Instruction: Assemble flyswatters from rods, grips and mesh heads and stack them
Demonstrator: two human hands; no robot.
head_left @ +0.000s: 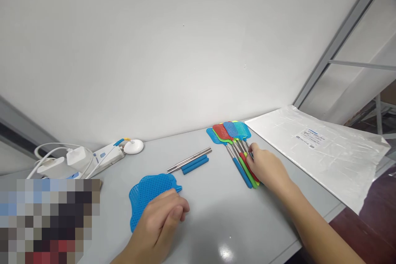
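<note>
My left hand (162,222) rests in a loose curl over the near edge of the blue fly swatter heads (151,187), fingers folded and nothing showing in them. Just beyond lie thin metal rods (190,159) and blue handle grips (195,165), side by side. To the right, several fly swatters (221,132) in blue, red, green and yellow lie fanned in an overlapping row, heads toward the wall. My right hand (267,167) is closed around the handle part of the rightmost fly swatter; its fingertips partly hide the handle.
A large white plastic bag (284,132) with a label lies along the table's right side, hanging over the edge. At left are a power strip (108,156) with white plugs and cables, and a round white device (133,146). A wall (185,70) rises behind the table.
</note>
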